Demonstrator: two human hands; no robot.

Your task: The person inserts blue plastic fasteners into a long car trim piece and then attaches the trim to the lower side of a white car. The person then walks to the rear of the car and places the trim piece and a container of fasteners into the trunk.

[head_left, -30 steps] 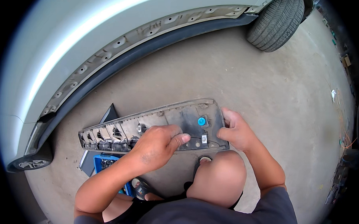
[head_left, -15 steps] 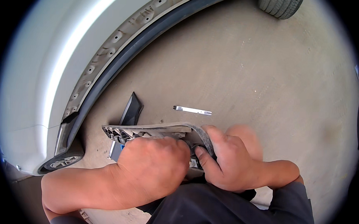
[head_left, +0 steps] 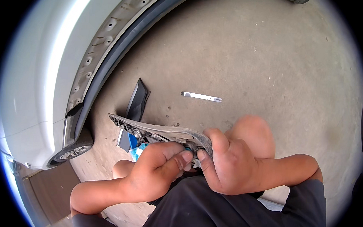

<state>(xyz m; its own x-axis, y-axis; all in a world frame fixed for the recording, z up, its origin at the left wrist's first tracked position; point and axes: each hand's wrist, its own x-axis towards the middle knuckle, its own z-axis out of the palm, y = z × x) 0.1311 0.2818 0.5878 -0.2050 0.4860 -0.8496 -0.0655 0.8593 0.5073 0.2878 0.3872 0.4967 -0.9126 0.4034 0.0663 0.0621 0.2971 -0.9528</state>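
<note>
Above my lap I hold a long, curved plastic trim panel (head_left: 169, 131), dusty grey outside with a dark ribbed inner side facing me. My right hand (head_left: 231, 167) grips its right end, fingers over the outer edge and thumb pressed inside. At the inner side near that end, my left hand (head_left: 157, 168) is closed in a pinch, thumb against the fingers. Whatever it pinches is small and mostly hidden. A bit of pale, clip-like material shows between the two thumbs.
A silver forked pry tool (head_left: 201, 97) lies on the concrete floor beyond the panel. Near it rests a dark angular trim piece (head_left: 137, 100). Blue items (head_left: 133, 141) sit behind my left hand. The pale car body (head_left: 34, 88) with its holed sill (head_left: 96, 46) stands at left.
My left hand has turned from a knuckles-up fist to a pinch with its thumb showing. The panel's tilt has changed, uncovering more of the blue items. My view has shifted slightly.
</note>
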